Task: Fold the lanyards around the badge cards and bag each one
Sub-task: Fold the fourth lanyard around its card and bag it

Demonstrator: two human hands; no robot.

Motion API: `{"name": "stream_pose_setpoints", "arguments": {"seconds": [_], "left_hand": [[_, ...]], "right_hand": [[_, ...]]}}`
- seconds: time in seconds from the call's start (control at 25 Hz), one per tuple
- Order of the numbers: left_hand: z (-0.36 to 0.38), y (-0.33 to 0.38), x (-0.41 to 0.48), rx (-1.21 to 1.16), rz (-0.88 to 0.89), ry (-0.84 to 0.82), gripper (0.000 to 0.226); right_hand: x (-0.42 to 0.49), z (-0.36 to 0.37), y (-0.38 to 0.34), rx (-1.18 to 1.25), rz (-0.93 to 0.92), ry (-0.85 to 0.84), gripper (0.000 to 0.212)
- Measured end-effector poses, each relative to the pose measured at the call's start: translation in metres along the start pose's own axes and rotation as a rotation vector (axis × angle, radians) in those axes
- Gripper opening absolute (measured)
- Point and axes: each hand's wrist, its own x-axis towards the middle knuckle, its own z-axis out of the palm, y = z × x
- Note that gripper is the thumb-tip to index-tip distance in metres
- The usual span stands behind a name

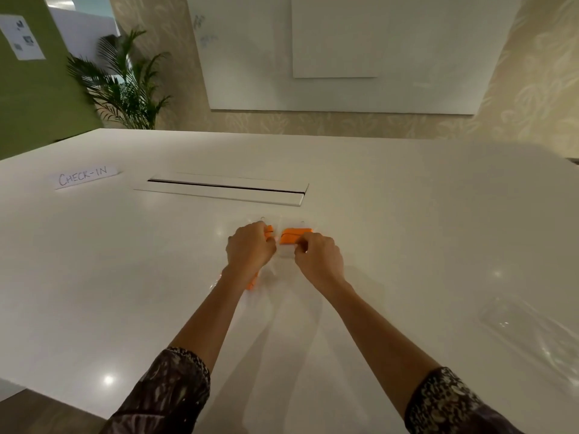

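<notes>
Two bundles with orange lanyards lie side by side in the middle of the white table. My left hand covers the left orange bundle, fingers curled over it. My right hand pinches the near edge of the right orange bundle, which sits in a clear bag with a small hook at its top. More orange lanyard shows under my left wrist, with clear plastic around it. A stack of clear bags lies at the right of the table.
A paper sign reading CHECK-IN lies at the far left. A long cable slot lid is set in the table beyond my hands. A potted palm and a whiteboard stand behind the table.
</notes>
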Motion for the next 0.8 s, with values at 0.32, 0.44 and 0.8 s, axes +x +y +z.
{"name": "stream_pose_setpoints", "arguments": {"seconds": [0.32,0.44,0.8], "left_hand": [[0.047,0.105,-0.024,-0.024,0.231,-0.105,0.044],[0.071,0.156,-0.035,-0.023,0.296,-0.162,0.048],[0.143,0.315,-0.079,0.006,0.547,-0.301,0.049]], "right_hand": [[0.001,-0.068,0.084,-0.402,-0.114,0.102,0.039],[-0.006,-0.099,0.124,-0.427,-0.054,0.103,0.041],[-0.030,-0.222,0.256,-0.460,0.174,0.165,0.038]]}}
